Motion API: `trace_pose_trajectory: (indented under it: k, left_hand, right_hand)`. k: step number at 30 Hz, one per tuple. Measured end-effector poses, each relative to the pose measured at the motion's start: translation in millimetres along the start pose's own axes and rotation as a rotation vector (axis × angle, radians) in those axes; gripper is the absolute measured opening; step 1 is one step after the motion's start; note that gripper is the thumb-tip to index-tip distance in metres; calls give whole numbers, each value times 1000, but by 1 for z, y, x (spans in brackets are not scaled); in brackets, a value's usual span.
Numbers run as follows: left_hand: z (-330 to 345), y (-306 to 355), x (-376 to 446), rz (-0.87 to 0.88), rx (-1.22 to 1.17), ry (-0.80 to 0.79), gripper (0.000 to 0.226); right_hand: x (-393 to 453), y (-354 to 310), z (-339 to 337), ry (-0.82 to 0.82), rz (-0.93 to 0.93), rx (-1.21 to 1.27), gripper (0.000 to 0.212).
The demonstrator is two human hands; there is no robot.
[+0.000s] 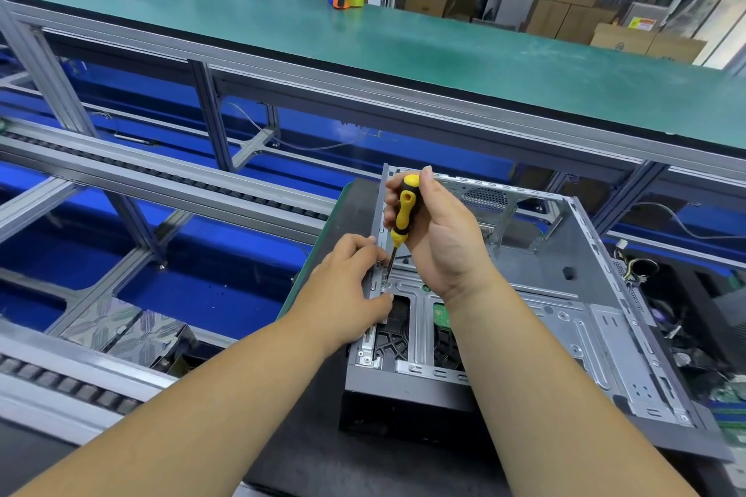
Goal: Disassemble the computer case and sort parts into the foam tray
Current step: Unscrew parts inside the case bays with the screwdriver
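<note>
On the dark bench in front of the person lies the computer case, side panel off and open upward, its sheet-metal frame bare inside. The right hand is clenched around the yellow-and-black handle of a screwdriver, held nearly upright with its tip set on a screw at the case's left rail. The left hand grips that rail just beside the screw, fingers over the edge and thumb inside.

The case looks stiff and fairly heavy, with thin stamped edges that could be sharp; it is best steadied by its folded rails, as it is here. The screw is small and slippery, likely to roll away once freed, so the nearby fingers are well placed to catch it. No foam tray is clearly in view.
</note>
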State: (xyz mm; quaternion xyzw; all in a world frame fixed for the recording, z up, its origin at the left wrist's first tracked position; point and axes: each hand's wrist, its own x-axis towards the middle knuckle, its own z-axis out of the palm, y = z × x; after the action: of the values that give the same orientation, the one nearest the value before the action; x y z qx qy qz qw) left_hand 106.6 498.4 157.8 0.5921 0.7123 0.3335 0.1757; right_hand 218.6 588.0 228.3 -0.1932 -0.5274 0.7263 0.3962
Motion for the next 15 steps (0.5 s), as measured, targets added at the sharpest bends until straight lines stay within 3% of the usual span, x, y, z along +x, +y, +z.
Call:
trace_pose_trajectory:
  k: [4,8,15]
  left_hand:
    - [0,0,0,2,4,5,53]
    - [0,0,0,5,-2,5,52]
    - [0,1,0,10,-7,8,52]
  right_hand:
    - [0,-2,2,-27,30,49,44]
    - [-2,-2,2,-4,-5,15,14]
    - [-2,-3,-1,1,-22,-1,18]
